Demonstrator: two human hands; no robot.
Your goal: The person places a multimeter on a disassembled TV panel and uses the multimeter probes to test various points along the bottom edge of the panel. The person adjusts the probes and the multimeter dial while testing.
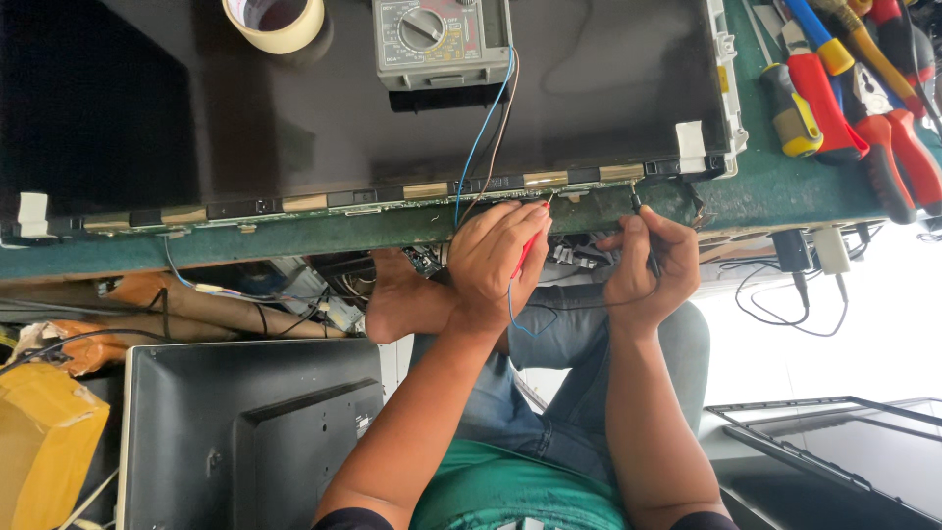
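Note:
A large dark display panel (294,108) lies flat on the green bench (775,191). Along its near edge runs a thin circuit strip (324,201) with tan tape patches. My left hand (500,257) holds a red test probe (527,250) with its tip against that strip. My right hand (643,265) holds a black test probe (643,221), its tip touching the strip near the panel's right corner. A grey multimeter (442,41) sits on the panel, and its blue and brown leads (481,137) run down to my hands.
A roll of masking tape (275,20) rests on the panel at top. Red-handled pliers and screwdrivers (854,88) lie at the bench's right. Below the bench stand a dark monitor back (245,432), cardboard (44,442) and cables; another frame (844,451) lies lower right.

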